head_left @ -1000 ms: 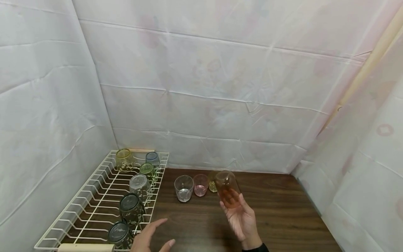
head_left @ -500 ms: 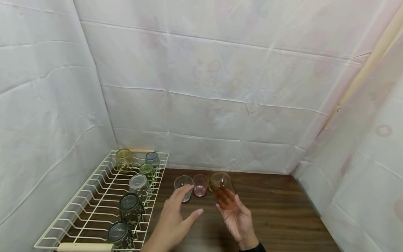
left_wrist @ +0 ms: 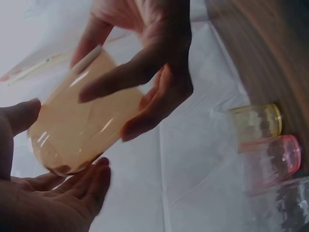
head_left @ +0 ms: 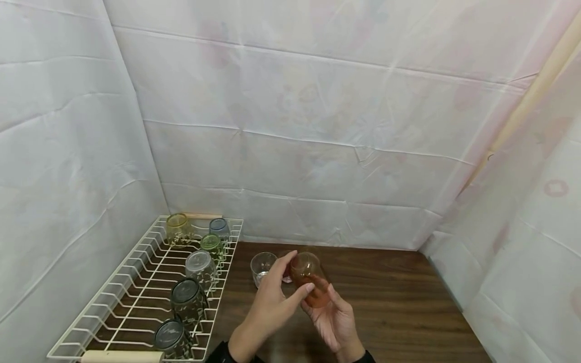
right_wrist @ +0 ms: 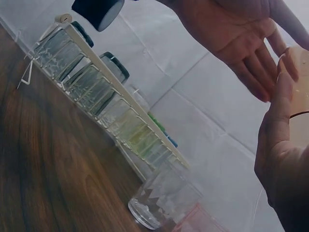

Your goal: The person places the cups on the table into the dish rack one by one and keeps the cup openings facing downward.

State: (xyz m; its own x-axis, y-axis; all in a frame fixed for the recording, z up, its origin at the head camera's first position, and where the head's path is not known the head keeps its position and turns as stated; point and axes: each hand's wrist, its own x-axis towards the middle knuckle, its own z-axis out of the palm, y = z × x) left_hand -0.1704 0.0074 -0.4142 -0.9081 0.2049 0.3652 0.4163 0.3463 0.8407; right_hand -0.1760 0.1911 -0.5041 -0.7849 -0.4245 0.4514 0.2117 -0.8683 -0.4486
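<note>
An amber drinking glass (head_left: 305, 263) is held tilted above the table by my right hand (head_left: 335, 322), its fingers and thumb wrapped round the near end. My left hand (head_left: 268, 297) is at the glass's other end, thumb on one side and fairly straight fingers on the other. In the left wrist view the left thumb and fingertips lie right at the glass's surface. Behind the hands stand a clear tumbler (head_left: 260, 267), a pink glass (left_wrist: 270, 162) and a yellow glass (left_wrist: 256, 122), the last hidden in the head view.
On the left sits a white wire dish rack with a wooden handle (head_left: 122, 356). Upside-down glasses line its right side, among them a dark grey one (head_left: 187, 297), a green one (head_left: 212, 244) and a blue one (head_left: 220, 228). White sheeting (head_left: 290, 151) surrounds the wooden table (head_left: 399, 297).
My left hand has come up and right from beside the rack to the amber glass. My right hand has shifted slightly left with the glass, which now overlaps the row of glasses behind.
</note>
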